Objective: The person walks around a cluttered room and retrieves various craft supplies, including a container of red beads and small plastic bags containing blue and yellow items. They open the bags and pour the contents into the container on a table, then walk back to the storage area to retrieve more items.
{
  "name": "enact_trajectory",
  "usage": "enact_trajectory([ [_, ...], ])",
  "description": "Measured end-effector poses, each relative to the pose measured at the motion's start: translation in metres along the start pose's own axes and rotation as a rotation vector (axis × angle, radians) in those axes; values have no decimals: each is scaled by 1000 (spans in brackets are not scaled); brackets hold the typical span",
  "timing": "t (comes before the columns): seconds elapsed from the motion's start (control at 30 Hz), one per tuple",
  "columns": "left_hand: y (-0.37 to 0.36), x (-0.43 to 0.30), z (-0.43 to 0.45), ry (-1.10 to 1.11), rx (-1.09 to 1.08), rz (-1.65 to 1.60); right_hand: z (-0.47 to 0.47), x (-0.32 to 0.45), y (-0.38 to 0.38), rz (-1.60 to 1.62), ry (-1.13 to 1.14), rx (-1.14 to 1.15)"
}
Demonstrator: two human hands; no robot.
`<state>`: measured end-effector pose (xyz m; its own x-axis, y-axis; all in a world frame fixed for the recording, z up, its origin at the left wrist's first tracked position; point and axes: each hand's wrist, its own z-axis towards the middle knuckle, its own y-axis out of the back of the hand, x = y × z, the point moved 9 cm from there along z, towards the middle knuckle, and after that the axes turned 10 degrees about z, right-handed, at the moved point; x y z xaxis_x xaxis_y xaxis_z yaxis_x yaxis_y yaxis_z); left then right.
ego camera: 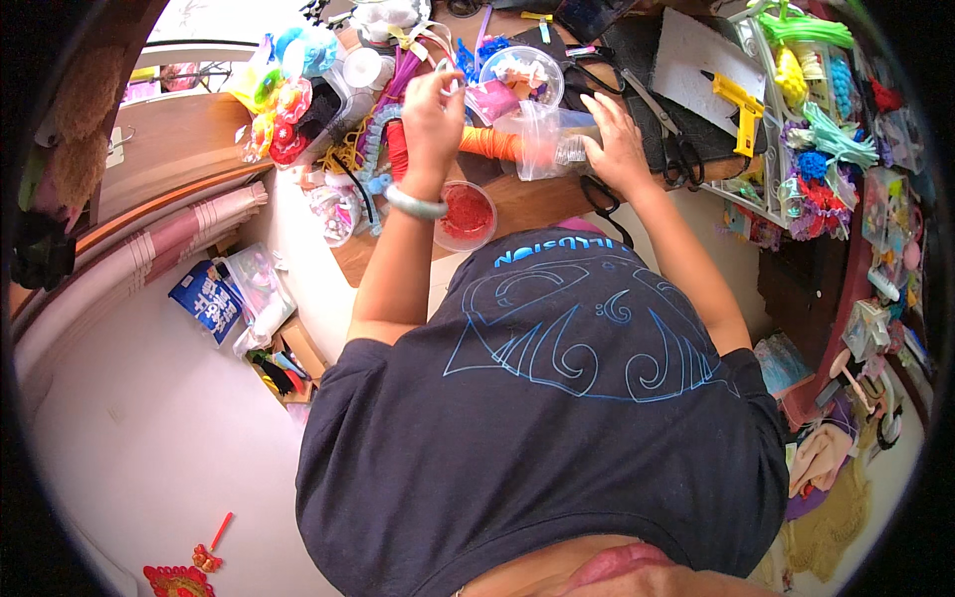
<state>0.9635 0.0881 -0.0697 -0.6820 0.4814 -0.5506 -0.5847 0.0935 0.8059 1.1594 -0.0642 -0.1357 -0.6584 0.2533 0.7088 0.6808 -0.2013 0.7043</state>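
My left hand [431,123], with a pale bangle [415,202] at its wrist, is raised over the table with curled fingers. Whether its fingertips pinch anything is unclear. Below and beside it are spools of red thread [398,153] and orange thread [489,142]. My right hand [619,142] is spread, its thumb beside a clear plastic bag [539,142] and a clear case of small metal pieces [571,153]. A round tub of red bits [466,215] sits at the table's near edge. Behind the spools are a pink packet [492,103] and a clear round tub [548,78].
Black-handled scissors [680,153] and a yellow glue gun [740,112] lie at right on a dark mat [642,56]. A white rack [772,198] of craft supplies stands beyond. Artificial flowers [287,123] crowd the left. Another black scissor handle [600,195] overhangs the near edge.
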Motion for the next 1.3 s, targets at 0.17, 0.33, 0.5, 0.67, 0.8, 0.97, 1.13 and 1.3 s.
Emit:
enact_trajectory([
  [0.17,-81,-1,-84,336,475,-466,2,-35,-8,61,-105,-36],
  [0.33,-116,-16,-86,560,743,-723,-10,-50,-14,301,-192,75],
  [0.5,-133,-16,-81,615,833,-711,-19,-47,-22,851,-256,42],
  [0.67,-160,-6,-83,540,762,-706,-20,-50,-25,905,-198,17],
  [0.8,-157,-8,-87,583,812,-717,-21,-72,-22,808,-282,-175],
  [0.97,-126,-45,-81,427,889,-633,-20,-110,-39,499,-406,-90],
  [1.13,-133,-22,-94,538,1050,-617,-14,-105,-30,750,-386,-91],
  [1.3,-127,-31,-95,799,999,-1018,-23,-80,-3,1012,-410,-107],
])
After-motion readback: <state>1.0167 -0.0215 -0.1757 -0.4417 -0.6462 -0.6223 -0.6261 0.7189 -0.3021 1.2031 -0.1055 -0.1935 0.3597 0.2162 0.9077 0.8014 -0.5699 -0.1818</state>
